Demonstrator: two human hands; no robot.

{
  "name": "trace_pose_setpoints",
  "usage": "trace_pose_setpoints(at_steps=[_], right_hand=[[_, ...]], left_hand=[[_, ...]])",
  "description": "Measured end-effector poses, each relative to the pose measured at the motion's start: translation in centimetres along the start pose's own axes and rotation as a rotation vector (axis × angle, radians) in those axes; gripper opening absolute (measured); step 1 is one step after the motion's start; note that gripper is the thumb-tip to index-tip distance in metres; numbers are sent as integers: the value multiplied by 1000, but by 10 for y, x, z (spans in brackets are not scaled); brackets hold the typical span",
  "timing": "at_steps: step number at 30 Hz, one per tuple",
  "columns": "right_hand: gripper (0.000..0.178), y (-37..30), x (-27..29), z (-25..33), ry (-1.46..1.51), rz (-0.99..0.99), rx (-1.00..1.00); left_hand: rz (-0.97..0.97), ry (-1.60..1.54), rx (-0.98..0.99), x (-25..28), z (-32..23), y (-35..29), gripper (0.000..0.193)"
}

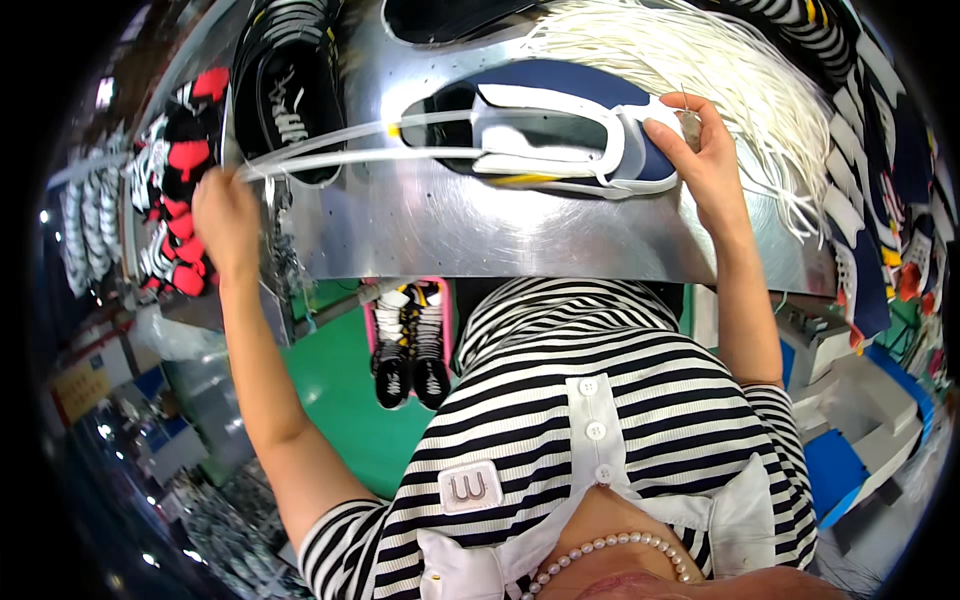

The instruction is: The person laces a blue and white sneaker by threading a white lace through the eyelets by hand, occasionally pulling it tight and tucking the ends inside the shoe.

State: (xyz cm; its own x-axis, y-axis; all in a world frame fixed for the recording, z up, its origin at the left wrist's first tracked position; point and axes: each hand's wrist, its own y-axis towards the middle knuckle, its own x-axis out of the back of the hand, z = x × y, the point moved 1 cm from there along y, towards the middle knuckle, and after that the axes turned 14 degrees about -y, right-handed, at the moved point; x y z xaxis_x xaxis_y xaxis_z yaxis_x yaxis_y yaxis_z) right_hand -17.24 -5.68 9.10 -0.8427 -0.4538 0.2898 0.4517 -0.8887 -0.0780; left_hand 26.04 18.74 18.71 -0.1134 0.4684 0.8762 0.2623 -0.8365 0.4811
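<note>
A navy and white shoe upper [640,180] lies on the steel table in front of me, its opening edged by a white collar. Two lengths of white shoelace [370,155] run leftward from it, drawn taut. My left hand [228,215], somewhat blurred, is closed on their ends beyond the table's left side. With thumb and fingers my right hand [708,155] grips the right end of the upper. A small grey tool [690,128] with a thin needle-like tip shows at those fingers; how it is held is partly hidden.
A heap of loose white laces [700,60] covers the back right. Black shoes [290,90] stand at the back left, and striped uppers [868,200] hang at the right. Below the table edge, a pink crate [369,325] holds black-and-white shoes. Red-and-black pieces [185,200] hang beyond my left hand.
</note>
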Motion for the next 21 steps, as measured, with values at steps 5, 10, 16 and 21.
trace_pose_setpoints(at_steps=[5, 10, 16, 21], right_hand=[[38, 0, 1, -5, -17, 74, -53], [41, 10, 3, -19, -151, 70, -37], [37, 9, -1, -12, -952, -363, 353], [35, -7, -21, 18, -349, 34, 73]], left_hand=[[-85, 101, 127, 4, 8, -26, 14], [284, -994, -217, 16, -212, 34, 3], [480, -1925, 380, -7, -202, 55, 7], [452, -1870, 542, -85, -203, 30, 4]])
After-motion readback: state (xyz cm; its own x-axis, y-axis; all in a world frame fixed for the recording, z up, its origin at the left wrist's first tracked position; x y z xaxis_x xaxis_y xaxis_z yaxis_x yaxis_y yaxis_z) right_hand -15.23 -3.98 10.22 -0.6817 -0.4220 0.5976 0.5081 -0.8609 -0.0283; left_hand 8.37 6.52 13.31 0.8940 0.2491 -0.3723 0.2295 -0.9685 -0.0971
